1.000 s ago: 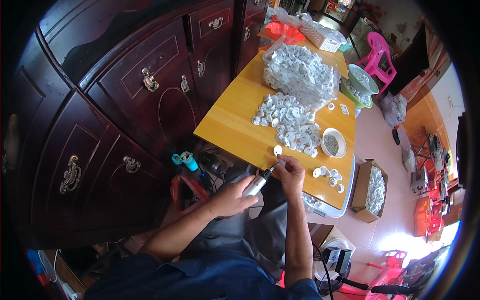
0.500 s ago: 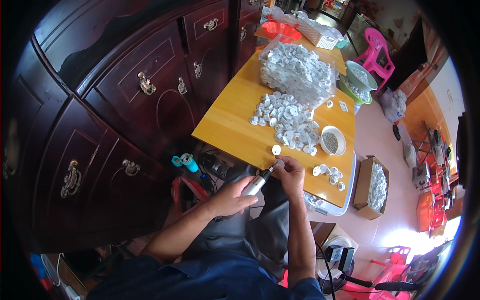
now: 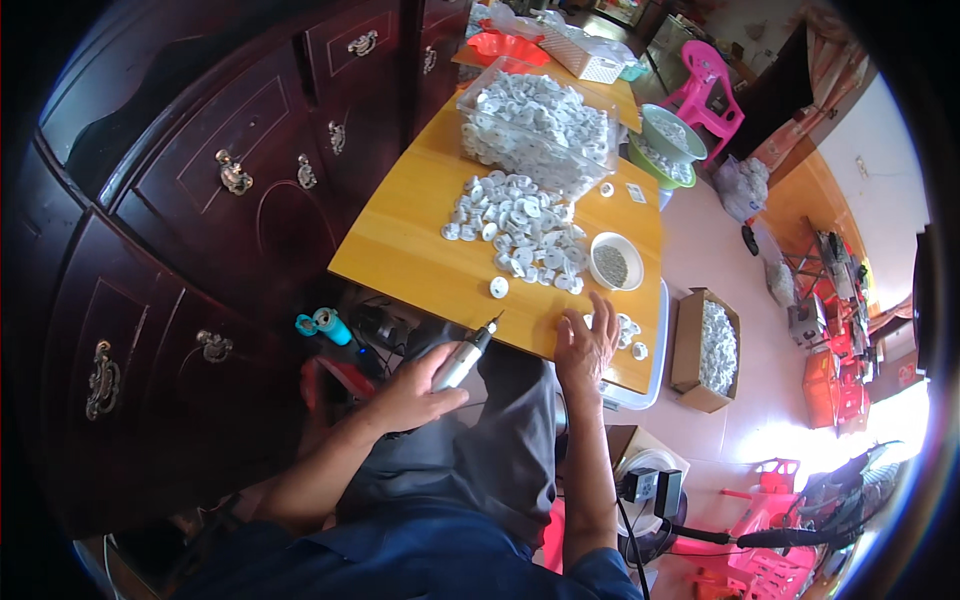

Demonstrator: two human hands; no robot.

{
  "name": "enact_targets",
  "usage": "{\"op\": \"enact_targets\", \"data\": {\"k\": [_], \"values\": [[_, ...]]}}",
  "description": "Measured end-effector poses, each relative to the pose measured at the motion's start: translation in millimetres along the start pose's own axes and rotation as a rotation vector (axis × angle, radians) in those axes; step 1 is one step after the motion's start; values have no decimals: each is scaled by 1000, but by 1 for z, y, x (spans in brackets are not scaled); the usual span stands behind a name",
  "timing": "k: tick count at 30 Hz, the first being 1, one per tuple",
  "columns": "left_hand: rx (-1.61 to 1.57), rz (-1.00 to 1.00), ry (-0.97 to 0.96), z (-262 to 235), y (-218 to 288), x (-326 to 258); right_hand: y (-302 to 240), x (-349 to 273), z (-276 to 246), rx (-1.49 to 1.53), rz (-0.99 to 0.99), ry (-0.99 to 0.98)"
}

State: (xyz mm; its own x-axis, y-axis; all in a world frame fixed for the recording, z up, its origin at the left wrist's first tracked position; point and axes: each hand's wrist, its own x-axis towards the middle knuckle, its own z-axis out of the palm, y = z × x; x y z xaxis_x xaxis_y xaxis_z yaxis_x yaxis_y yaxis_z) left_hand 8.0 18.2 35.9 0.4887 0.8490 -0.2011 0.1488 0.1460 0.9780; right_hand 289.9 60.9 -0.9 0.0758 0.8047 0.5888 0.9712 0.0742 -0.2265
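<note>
Our left hand (image 3: 412,392) grips one slim silver pen-shaped tool (image 3: 463,357) at the table (image 3: 410,255) edge; our right hand (image 3: 585,343) lies open, empty, beside one small white piece (image 3: 499,287).

Bowl (image 3: 615,262) on table (image 3: 420,250), right of the loose parts heap (image 3: 520,222).
</note>
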Motion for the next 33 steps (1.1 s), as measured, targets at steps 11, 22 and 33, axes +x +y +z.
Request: {"op": "enact_targets", "data": {"k": [11,22,33], "values": [[34,41,-44,-2,-2,2,66,15,8,16,20,-26],[-1,37,-7,-5,-6,1,60,59,-14,103,118,167],[13,14,12,-5,-1,2,75,148,14,-185,310,-604]]}}
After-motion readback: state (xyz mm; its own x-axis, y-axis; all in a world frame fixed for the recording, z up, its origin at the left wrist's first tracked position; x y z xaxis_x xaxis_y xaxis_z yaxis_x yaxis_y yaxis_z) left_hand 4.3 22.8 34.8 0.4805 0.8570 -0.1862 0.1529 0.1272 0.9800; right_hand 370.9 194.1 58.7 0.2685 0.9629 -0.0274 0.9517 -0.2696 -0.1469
